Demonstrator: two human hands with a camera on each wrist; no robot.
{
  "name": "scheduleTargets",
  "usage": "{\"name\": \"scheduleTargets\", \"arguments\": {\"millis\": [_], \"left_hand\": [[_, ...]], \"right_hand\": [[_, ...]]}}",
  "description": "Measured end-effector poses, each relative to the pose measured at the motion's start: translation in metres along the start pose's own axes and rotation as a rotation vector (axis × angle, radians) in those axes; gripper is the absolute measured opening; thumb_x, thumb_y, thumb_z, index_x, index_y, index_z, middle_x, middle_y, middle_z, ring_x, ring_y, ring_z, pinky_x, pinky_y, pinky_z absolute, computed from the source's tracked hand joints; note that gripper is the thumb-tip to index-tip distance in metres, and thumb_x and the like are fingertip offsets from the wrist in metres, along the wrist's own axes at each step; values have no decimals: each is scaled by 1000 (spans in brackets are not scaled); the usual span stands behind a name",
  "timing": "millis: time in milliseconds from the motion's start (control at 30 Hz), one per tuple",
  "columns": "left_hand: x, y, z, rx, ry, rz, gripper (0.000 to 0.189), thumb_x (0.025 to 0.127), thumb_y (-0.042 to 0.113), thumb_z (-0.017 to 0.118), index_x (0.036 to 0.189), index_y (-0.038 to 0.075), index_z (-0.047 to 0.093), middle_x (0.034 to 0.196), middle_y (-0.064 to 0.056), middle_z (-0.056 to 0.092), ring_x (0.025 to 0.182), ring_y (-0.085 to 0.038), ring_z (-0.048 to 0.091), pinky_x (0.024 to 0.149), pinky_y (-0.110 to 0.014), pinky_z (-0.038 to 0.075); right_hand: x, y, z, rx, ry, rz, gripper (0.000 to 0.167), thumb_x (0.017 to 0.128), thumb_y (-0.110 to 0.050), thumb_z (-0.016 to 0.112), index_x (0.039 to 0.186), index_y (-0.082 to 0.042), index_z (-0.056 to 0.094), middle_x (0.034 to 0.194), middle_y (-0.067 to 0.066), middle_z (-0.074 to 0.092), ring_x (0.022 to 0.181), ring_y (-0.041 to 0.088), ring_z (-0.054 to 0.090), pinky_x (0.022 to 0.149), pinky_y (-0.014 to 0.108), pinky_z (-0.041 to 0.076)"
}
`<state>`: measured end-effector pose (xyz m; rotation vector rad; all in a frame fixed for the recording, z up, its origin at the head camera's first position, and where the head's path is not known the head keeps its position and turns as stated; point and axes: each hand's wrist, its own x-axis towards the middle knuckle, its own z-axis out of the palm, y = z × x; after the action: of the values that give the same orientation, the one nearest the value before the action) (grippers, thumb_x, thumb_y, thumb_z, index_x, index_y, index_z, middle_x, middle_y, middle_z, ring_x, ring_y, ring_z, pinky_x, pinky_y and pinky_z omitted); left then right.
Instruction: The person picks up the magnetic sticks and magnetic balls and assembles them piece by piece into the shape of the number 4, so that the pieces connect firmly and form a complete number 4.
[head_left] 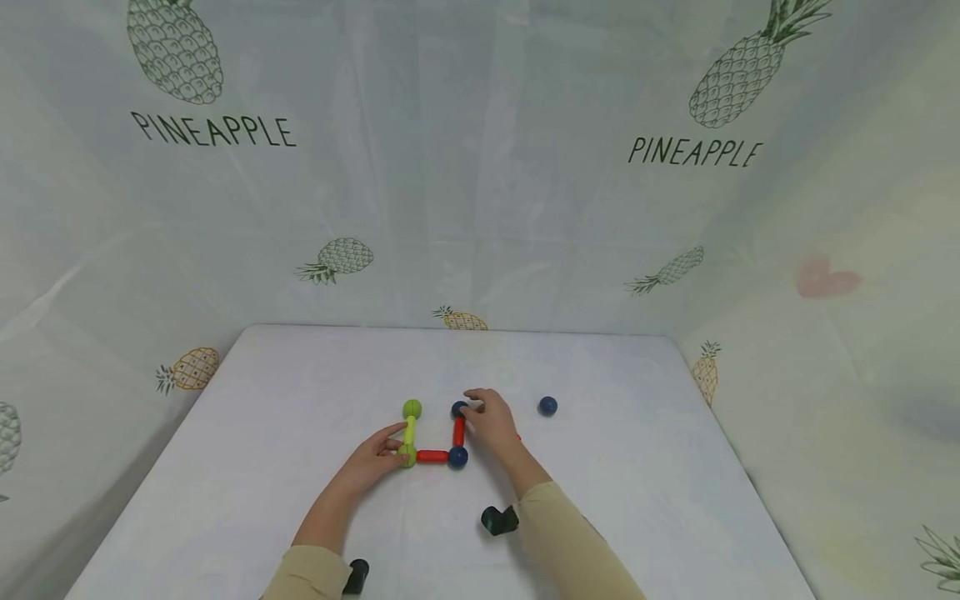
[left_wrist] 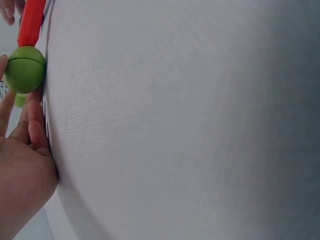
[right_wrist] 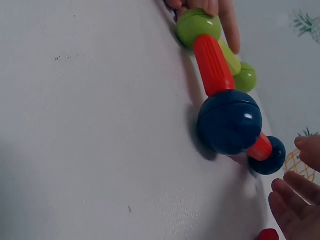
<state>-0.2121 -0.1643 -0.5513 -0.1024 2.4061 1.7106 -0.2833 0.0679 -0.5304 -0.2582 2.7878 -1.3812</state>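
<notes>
Ball-and-rod toy pieces are joined in a three-sided, U-like shape. My left hand (head_left: 367, 463) holds the near green ball (left_wrist: 25, 70) between thumb and fingers. From that ball a yellow-green rod (head_left: 410, 431) runs back to another green ball (head_left: 412, 408). A red rod (right_wrist: 213, 65) links it sideways to the near dark blue ball (right_wrist: 230, 122). Another red rod (head_left: 459, 432) leads back to the far dark blue ball (right_wrist: 268, 156). Around this far ball, my right hand (head_left: 493, 425) has its fingers spread, with a gap visible in the right wrist view.
A loose dark blue ball (head_left: 547, 406) lies to the right of my right hand. A red piece (right_wrist: 268, 234) shows partly beside that hand. Dark objects sit by the right sleeve (head_left: 498, 521) and left sleeve (head_left: 307, 575). A pineapple-print sheet (head_left: 480, 183) hangs behind the white table (head_left: 300, 367).
</notes>
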Motion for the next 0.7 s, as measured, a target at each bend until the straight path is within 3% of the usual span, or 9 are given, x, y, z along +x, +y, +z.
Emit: {"name": "scheduleTargets", "arguments": {"millis": [233,467,700], "left_hand": [[-1,0,0,9,7,-22,65,81,6,77,141,9,52,103,-6,63,81,-17,51,72,-29,41],[0,-1,0,19,9,-14,68,79,7,80,141,9,52,104,-7,63,79,-17,51,70,-28,41],[1,-1,0,4,-2,-13,69,79,7,80,142,9,51,104,-7,64,79,-18,52,71,-30,42]], "right_hand": [[-9,4,-9,15,59,20,29,90,-14,69,119,-8,67,115,8,62,94,22,58,75,34,50],[-19,15,-14,37,166,-34,28,86,-11,72,114,-6,69,110,8,62,96,25,59,80,39,50],[-25,27,-16,3,210,15,30,81,-9,78,110,-7,70,104,7,60,91,22,56,79,37,50]]}}
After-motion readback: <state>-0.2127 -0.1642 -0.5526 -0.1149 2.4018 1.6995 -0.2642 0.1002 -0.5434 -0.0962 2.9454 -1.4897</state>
